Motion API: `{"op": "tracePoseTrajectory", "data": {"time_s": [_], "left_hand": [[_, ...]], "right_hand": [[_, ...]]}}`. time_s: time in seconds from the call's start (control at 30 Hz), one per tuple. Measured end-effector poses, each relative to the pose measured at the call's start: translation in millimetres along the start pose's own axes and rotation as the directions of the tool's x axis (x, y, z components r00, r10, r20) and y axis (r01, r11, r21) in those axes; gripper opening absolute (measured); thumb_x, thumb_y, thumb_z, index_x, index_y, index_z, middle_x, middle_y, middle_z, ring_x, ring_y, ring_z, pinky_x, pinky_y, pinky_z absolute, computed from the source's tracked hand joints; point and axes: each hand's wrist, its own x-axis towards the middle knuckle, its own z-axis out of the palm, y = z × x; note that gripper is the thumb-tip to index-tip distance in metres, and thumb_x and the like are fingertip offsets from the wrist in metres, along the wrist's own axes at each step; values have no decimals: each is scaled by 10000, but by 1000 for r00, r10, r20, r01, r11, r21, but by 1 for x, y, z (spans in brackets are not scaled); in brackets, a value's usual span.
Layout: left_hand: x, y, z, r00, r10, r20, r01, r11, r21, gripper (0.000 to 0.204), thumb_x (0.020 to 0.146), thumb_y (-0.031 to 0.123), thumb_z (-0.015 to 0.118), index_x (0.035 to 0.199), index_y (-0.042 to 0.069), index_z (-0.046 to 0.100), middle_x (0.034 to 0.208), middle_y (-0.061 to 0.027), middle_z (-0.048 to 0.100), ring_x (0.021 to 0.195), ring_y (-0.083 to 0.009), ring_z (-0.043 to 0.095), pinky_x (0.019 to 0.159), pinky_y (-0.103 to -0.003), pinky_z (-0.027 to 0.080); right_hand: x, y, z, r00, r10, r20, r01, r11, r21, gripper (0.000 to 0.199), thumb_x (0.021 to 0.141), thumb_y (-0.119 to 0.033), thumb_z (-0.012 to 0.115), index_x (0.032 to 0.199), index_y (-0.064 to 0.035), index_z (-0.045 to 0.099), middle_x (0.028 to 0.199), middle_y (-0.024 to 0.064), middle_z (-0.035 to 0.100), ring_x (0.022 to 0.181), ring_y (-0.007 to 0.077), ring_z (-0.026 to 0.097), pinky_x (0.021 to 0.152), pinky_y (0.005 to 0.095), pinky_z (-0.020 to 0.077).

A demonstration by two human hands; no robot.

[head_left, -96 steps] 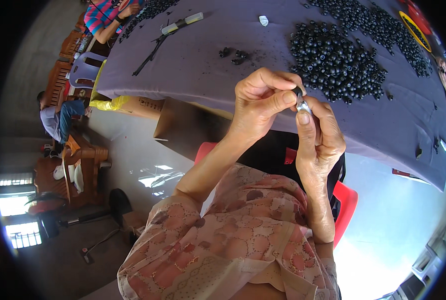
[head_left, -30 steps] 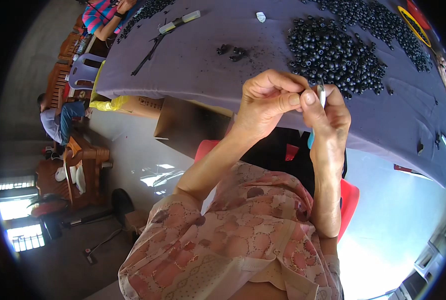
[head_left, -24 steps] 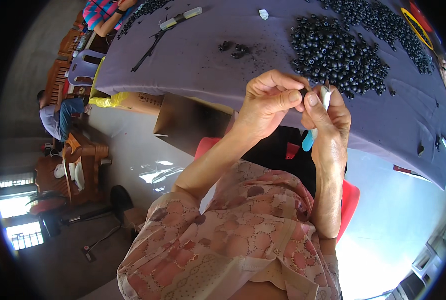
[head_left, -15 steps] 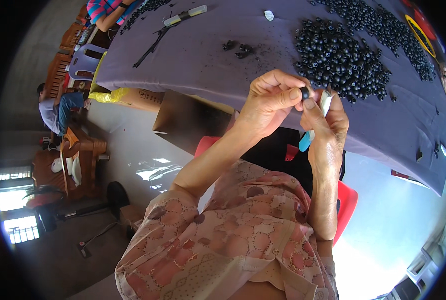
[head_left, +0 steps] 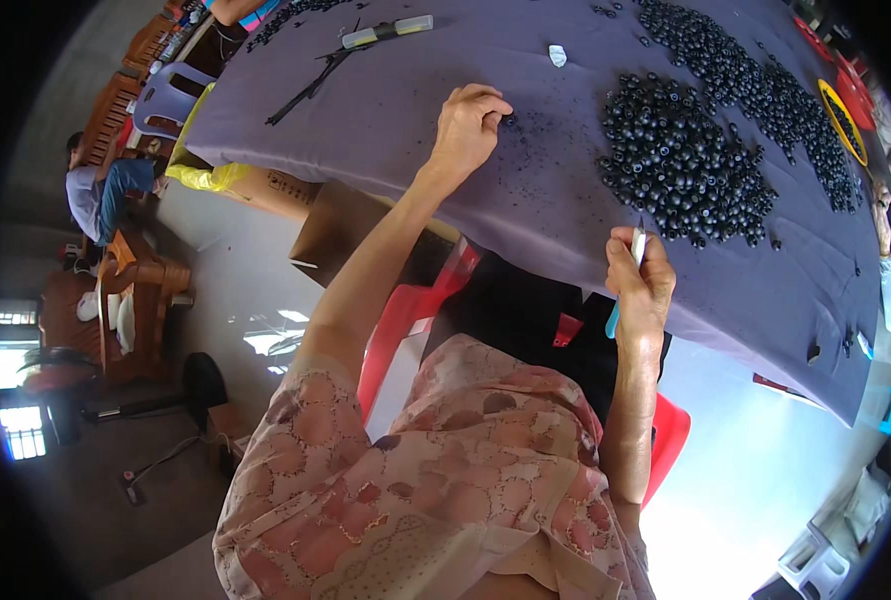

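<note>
Head view: our left hand [head_left: 469, 128] reaches out over the purple-covered worktop [head_left: 386, 110], fingertips pinched on a small dark bead [head_left: 511, 120] right at the cloth. Our right hand [head_left: 642, 285] sits at the worktop's near edge, grip clenched around a thin tool with a pale tip and blue handle [head_left: 626, 280]. The big pile of dark beads [head_left: 681, 165] lies between and beyond both hands; a white scrap [head_left: 558, 55] sits farther off. To do this well, we judge: pinch one bead cleanly, keep the tool tip upright and steady.
</note>
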Motion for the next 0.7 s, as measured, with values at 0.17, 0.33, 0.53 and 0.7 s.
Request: {"op": "tracePoseTrajectory", "data": {"time_s": [0.17,0.33,0.53,0.7], "left_hand": [[6,38,9,989,150,13,-151,978,146,151,611,8,620,716,115,641,864,-25,568,823,-239,511,735,-351,410],[3,75,55,912,329,246,-247,918,-310,228,627,-66,609,818,56,627,849,-66,555,797,-240,536,692,-324,454],[7,72,55,880,220,422,-77,941,-331,238,642,-91,583,845,30,611,802,-99,554,711,-260,565,622,-303,472],[1,83,45,865,-248,436,479,669,-569,173,761,-25,540,909,35,608,836,-62,597,677,-128,548,592,-239,453]], "right_hand": [[0,1,-2,1000,6,-7,-6,999,47,75,791,-59,551,858,-23,547,598,-51,423,479,19,316,424,173,240],[-3,0,-3,1000,-28,-4,28,999,31,76,792,-58,556,859,-24,546,599,-50,425,483,19,323,427,171,244],[-5,-6,-6,998,-49,-47,50,998,29,71,790,-58,559,857,-37,549,603,-55,434,488,18,333,431,168,251],[-3,-2,-4,991,-132,-23,128,984,-128,60,791,-58,559,849,-43,549,612,-66,437,506,9,353,443,159,261]]}}
